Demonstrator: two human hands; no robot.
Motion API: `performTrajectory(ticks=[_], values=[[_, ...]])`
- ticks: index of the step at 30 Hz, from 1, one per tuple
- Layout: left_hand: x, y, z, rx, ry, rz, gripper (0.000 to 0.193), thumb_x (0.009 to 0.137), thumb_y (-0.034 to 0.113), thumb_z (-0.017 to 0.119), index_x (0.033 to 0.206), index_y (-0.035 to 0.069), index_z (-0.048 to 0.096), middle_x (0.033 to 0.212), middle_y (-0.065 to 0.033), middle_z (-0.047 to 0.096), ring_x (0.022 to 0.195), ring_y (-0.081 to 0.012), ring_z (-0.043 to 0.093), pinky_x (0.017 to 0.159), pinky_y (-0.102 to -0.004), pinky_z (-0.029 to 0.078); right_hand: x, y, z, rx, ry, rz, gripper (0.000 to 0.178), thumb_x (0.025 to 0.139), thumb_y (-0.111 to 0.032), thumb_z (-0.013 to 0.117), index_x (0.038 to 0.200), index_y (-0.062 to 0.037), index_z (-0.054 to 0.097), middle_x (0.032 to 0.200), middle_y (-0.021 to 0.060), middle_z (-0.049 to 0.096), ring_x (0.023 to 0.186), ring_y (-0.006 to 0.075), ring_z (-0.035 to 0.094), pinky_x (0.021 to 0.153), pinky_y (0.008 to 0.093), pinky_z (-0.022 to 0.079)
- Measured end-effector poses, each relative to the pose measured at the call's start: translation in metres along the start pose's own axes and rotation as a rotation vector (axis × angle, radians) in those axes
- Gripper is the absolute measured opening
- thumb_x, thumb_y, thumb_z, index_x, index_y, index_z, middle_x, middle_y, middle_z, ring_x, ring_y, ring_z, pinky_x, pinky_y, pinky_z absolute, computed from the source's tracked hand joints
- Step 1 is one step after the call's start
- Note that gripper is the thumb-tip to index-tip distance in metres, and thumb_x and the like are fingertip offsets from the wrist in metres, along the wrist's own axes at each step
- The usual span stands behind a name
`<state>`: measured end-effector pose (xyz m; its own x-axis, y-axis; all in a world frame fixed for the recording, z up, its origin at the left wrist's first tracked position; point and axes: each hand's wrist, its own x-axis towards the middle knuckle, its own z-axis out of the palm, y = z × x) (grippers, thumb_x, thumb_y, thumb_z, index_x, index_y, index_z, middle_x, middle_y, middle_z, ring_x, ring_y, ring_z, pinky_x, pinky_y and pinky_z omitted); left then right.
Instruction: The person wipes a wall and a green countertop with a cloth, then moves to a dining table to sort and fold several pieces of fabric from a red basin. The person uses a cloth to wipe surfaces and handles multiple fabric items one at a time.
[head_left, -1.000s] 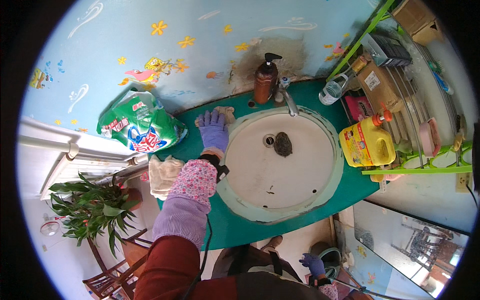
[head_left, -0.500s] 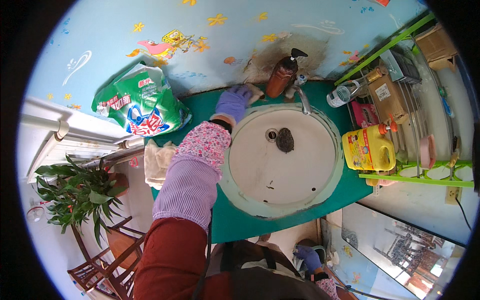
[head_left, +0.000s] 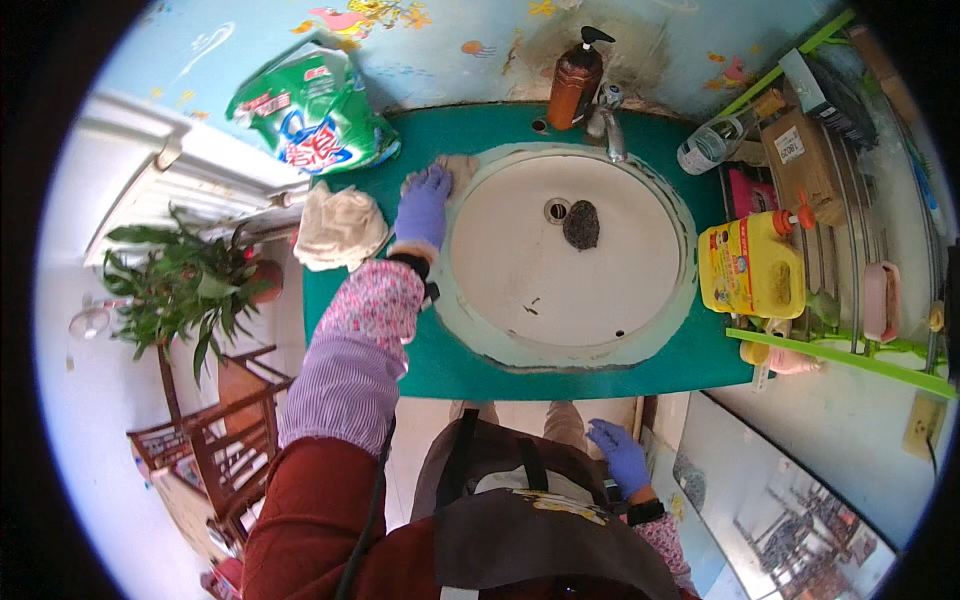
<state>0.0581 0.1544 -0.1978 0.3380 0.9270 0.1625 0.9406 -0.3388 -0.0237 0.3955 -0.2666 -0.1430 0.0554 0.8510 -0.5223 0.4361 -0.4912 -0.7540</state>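
Note:
My left hand (head_left: 424, 205), in a purple glove, presses a greyish-beige cloth (head_left: 458, 172) onto the green countertop (head_left: 400, 383), beside the left rim of the white basin (head_left: 570, 310). Its fingers curl over the cloth. Down at the lower right hangs my right hand (head_left: 622, 458), gloved too, off the counter with fingers loosely stretched and nothing in them. A dark scouring pad (head_left: 581, 225) lies in the basin next to the drain (head_left: 557, 210). Left of my left hand, a folded cream cloth (head_left: 340, 228) rests on the counter.
Behind the basin stand a brown pump bottle (head_left: 575, 85) and the faucet (head_left: 610, 125). A green detergent bag (head_left: 315, 115) sits at the back left. On the right are a clear bottle (head_left: 708, 145), a yellow jug (head_left: 755, 268) and a rack. A potted plant (head_left: 190, 275) stands left.
My left hand has slid the cloth from the back of the counter toward me, along the basin's left side. The whole view has shifted; my right hand shows more fully.

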Motion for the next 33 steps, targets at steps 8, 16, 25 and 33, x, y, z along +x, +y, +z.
performTrajectory(ticks=[8, 16, 25, 33], values=[[-0.186, 0.123, -0.058, -0.094, -0.041, -0.178, 0.054, 0.081, 0.002, 0.048, 0.135, 0.003, 0.052, 0.138, -0.0181, 0.051, 0.130, -0.0378, 0.044, 0.116, -0.0507, 0.024, 0.035, -0.026, -0.104, 0.049, 0.026, -0.091, 0.029, 0.094, -0.019, 0.064, 0.118, -0.0036, 0.067, 0.116, 0.0110, 0.068, 0.105, 0.0190, 0.064, 0.094, 0.0301, 0.048], [-0.225, 0.181, -0.088, -0.568, -0.006, -0.363, 0.049, 0.081, -0.002, 0.052, 0.129, 0.005, 0.057, 0.135, -0.0183, 0.054, 0.129, -0.0418, 0.045, 0.112, -0.0484, 0.033, 0.077, -0.097, -0.066, -0.274, -0.076, -0.500, 0.031, 0.091, -0.024, 0.065, 0.118, -0.0071, 0.066, 0.110, 0.0151, 0.068, 0.099, 0.0326, 0.066, 0.085, 0.0394, 0.053], [-0.296, 0.088, -0.091, -0.503, 0.256, -0.990, 0.062, 0.092, 0.018, 0.064, 0.144, -0.001, 0.038, 0.149, -0.0245, 0.038, 0.140, -0.0407, 0.033, 0.115, -0.0441, 0.029, 0.170, -0.178, 0.081, -0.877, -0.138, -1.192, 0.028, 0.093, -0.018, 0.055, 0.119, -0.0098, 0.061, 0.094, 0.0144, 0.063, 0.087, 0.0329, 0.064, 0.075, 0.0432, 0.053], [-0.293, 0.041, -0.041, -0.416, 0.099, -1.218, 0.099, 0.091, 0.048, 0.059, 0.150, -0.011, 0.006, 0.154, -0.0387, 0.006, 0.145, -0.0525, 0.002, 0.119, -0.0538, 0.012, 0.239, -0.227, 0.134, -0.310, -0.371, -0.838, 0.021, 0.092, -0.022, 0.054, 0.089, -0.0089, 0.070, 0.078, 0.0142, 0.064, 0.069, 0.0334, 0.063, 0.066, 0.0427, 0.050]])
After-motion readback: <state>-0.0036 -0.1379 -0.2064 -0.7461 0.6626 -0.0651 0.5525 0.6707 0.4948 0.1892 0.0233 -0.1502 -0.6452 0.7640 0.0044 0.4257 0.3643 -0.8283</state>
